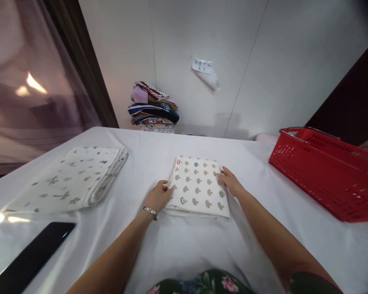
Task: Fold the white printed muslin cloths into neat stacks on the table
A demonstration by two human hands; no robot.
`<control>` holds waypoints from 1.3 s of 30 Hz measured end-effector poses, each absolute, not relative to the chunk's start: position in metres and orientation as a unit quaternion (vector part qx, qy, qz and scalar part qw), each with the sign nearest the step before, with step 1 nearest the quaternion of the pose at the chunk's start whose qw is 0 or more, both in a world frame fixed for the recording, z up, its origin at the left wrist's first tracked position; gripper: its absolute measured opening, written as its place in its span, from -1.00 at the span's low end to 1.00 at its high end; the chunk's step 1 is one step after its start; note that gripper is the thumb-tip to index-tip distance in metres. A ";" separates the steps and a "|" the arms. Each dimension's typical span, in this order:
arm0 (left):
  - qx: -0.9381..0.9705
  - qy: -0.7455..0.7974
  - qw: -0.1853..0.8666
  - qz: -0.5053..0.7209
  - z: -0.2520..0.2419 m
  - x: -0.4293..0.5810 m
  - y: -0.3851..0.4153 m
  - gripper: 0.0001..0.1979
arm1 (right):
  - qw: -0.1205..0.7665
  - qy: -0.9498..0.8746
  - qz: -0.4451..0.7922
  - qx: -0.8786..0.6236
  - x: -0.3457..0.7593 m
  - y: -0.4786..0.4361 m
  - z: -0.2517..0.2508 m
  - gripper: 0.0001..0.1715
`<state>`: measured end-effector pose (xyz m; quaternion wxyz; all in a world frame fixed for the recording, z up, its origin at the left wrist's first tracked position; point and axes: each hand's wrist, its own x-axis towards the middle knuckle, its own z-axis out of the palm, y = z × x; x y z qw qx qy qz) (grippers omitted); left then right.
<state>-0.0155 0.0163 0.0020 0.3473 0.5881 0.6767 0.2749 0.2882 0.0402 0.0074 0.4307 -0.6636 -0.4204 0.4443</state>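
- Left grip point(159, 196) curls at the left edge of the folded mushroom-print cloth point(198, 188); I cannot tell whether it pinches. Right grip point(231, 181) lies fingers apart on the opposite edge, so the fold is pressed flat between them.
- Table point(184, 249), white-draped, bears the cloth under both grips.
- Red basket point(325, 175), well right of the right grip, open side up.
- Pale folded stack point(79, 177), left of the left grip, apart.
- Pile of coloured clothes point(153, 108), beyond both grips, leaning on the wall.
- Black slab point(30, 257), nearer than the left grip.
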 end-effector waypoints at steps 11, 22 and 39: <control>0.577 0.713 0.358 0.175 0.025 -0.002 0.035 -0.66 | 0.384 -0.436 0.481 -0.657 0.293 0.045 0.003 0.06; 0.619 0.699 0.322 0.161 0.024 0.032 0.052 -0.72 | 0.440 -0.428 0.400 -0.680 0.320 0.063 -0.003 -0.05; 0.790 0.554 0.066 0.255 0.020 0.037 0.008 -0.61 | 0.447 -0.353 0.568 -0.594 0.313 -0.059 0.011 -0.03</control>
